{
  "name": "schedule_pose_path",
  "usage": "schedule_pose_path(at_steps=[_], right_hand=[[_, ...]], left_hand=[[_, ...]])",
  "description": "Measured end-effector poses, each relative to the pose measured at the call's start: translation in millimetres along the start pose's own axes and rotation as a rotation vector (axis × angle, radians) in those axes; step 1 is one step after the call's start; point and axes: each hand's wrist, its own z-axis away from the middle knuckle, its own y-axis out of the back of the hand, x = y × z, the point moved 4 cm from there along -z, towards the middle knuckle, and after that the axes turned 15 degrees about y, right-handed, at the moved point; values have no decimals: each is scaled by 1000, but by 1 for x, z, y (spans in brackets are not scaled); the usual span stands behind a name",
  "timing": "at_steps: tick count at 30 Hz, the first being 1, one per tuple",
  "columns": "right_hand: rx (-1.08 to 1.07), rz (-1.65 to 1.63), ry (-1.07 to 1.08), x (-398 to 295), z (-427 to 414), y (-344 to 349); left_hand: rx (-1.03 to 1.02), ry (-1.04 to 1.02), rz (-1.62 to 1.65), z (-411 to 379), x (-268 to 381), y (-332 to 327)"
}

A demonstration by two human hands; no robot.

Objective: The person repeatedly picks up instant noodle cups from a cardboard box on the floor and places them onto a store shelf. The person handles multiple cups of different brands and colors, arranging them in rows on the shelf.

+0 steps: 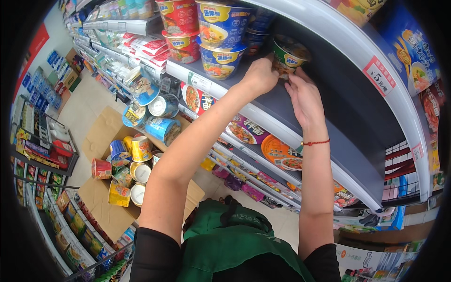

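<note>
A green instant noodle cup [291, 53] stands on a dark grey store shelf [317, 105]. My left hand [262, 75] grips its left side, with the fingertips partly hidden by the cup and the hand itself. My right hand [303, 93], with a red cord bracelet on the wrist, has its fingers raised at the cup's lower right side; whether they press on it I cannot tell. To the left on this shelf, blue noodle cups [222, 28] stand stacked, and red noodle cups [181, 46] are stacked beside them. Darker blue cups show behind.
An open cardboard box [105, 208] with several noodle cups stands on the floor at lower left. More cups [164, 128] lie near its upper edge. The white shelf edge [243, 109] runs below my forearms; another shelf edge [359, 46] curves above at right. Lower shelves hold packaged noodles [282, 151].
</note>
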Motion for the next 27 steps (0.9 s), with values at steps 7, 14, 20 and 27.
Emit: schedule_pose_path(at_steps=[7,14,20,27], right_hand=[[-97,27,94,-18,43,-36],[-254,66,167,-11,82,-76],[-382,-19,99,15,112,-118],[-539,-69,-41,57,154,-174]], left_hand=[[-20,-142,245,54,13,19],[52,-209,290,121,1,58],[132,-126,280,164,-38,91],[211,88,348,216,-111,121]])
